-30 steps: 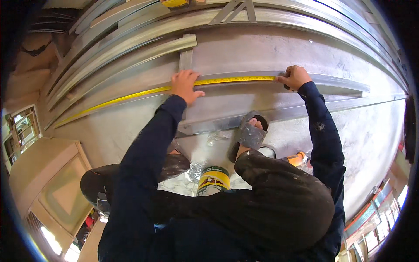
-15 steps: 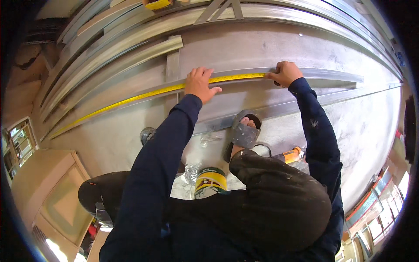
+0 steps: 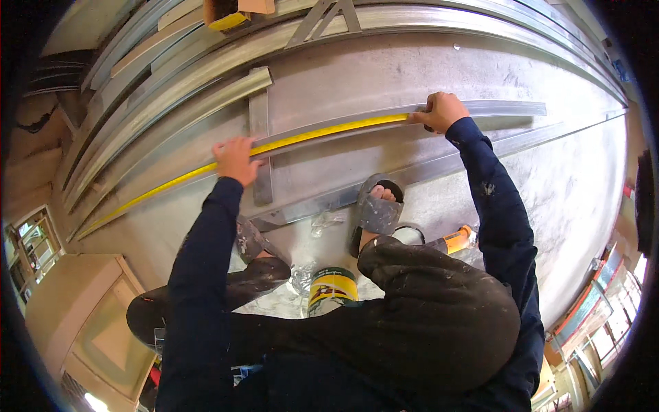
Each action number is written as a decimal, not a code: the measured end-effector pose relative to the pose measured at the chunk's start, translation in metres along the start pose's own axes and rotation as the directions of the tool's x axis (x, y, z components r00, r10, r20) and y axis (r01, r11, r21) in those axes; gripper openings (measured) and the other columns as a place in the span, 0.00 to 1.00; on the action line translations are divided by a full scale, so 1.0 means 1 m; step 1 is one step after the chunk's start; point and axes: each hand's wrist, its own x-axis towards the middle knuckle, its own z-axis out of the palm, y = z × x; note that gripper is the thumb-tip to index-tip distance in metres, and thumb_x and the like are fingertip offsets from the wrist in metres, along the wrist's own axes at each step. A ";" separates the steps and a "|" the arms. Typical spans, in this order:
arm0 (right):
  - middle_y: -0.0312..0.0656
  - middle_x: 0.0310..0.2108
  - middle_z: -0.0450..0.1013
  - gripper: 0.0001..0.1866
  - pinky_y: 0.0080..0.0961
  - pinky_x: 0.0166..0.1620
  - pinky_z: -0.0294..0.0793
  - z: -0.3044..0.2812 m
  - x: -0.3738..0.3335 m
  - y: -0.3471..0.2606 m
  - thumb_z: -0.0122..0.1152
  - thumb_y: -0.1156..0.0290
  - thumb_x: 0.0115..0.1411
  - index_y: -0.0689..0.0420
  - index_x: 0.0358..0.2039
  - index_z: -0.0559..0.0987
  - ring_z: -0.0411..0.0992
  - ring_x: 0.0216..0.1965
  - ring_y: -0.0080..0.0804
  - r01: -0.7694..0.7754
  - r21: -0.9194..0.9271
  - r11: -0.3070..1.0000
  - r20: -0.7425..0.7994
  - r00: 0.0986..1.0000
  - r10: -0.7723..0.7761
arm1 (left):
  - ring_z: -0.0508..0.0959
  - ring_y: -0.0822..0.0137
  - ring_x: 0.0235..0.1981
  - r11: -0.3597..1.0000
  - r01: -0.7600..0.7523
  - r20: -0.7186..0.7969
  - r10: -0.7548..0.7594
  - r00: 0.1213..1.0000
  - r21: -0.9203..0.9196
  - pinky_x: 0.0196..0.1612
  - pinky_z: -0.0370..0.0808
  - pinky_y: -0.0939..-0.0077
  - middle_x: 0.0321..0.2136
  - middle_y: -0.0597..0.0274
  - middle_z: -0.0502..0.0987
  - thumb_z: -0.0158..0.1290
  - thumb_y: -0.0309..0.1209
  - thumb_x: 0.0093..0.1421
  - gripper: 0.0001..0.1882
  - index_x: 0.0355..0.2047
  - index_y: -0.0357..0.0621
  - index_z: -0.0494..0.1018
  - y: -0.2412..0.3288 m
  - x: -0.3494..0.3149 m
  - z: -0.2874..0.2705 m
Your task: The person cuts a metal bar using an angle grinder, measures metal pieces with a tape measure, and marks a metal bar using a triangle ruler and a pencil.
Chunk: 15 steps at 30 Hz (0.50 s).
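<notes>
A yellow tape measure blade (image 3: 329,130) lies stretched along a long grey metal channel (image 3: 504,109) on the floor. My right hand (image 3: 445,112) pinches the blade's right end against the channel; a dark piece shows under its fingers, not clear enough to name. Farther left, my left hand (image 3: 235,161) straddles the blade and channel, its fingers loosely apart over the far edge and its thumb at the near side. It is slightly blurred. Under the channel, beside my left hand, a flat metal strip (image 3: 261,182) lies crosswise.
Several long metal profiles (image 3: 171,89) lie beyond, with a triangular metal frame (image 3: 322,24) on them. Near my feet stand a yellow-and-green bucket (image 3: 333,287) and an orange-and-black tool (image 3: 453,240). Another long flat strip (image 3: 439,172) runs nearer my feet. A pale panelled cabinet (image 3: 89,316) stands left.
My left hand has slid left along the blade and channel. My right hand keeps its pinch on the tape's right end. The view has shifted slightly.
</notes>
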 end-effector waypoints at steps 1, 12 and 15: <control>0.49 0.20 0.78 0.30 0.37 0.37 0.78 -0.001 0.000 -0.001 0.71 0.40 0.44 0.61 0.22 0.82 0.79 0.27 0.45 0.004 0.004 1.000 0.003 1.000 -0.004 | 0.70 0.64 0.55 0.998 0.041 0.018 -0.042 0.999 0.046 0.58 0.55 0.49 0.48 0.66 0.73 0.65 0.42 0.48 0.30 0.52 0.59 0.70 -0.018 -0.008 0.000; 0.53 0.31 0.79 0.32 0.41 0.39 0.78 0.001 -0.003 -0.014 0.68 0.38 0.46 0.60 0.29 0.83 0.79 0.34 0.49 -0.011 -0.121 0.993 -0.066 0.998 0.004 | 0.70 0.49 0.55 0.979 0.027 -0.238 -0.076 0.968 -0.201 0.55 0.66 0.51 0.51 0.50 0.72 0.66 0.48 0.49 0.33 0.52 0.47 0.72 -0.049 -0.008 0.013; 0.53 0.31 0.79 0.32 0.41 0.40 0.78 0.004 0.000 -0.014 0.68 0.38 0.46 0.60 0.30 0.83 0.79 0.35 0.50 -0.038 -0.142 0.989 -0.085 0.996 0.026 | 0.74 0.48 0.46 0.916 -0.111 -0.272 0.002 0.962 -0.386 0.51 0.70 0.57 0.41 0.49 0.76 0.66 0.45 0.49 0.27 0.46 0.45 0.76 0.009 0.016 -0.002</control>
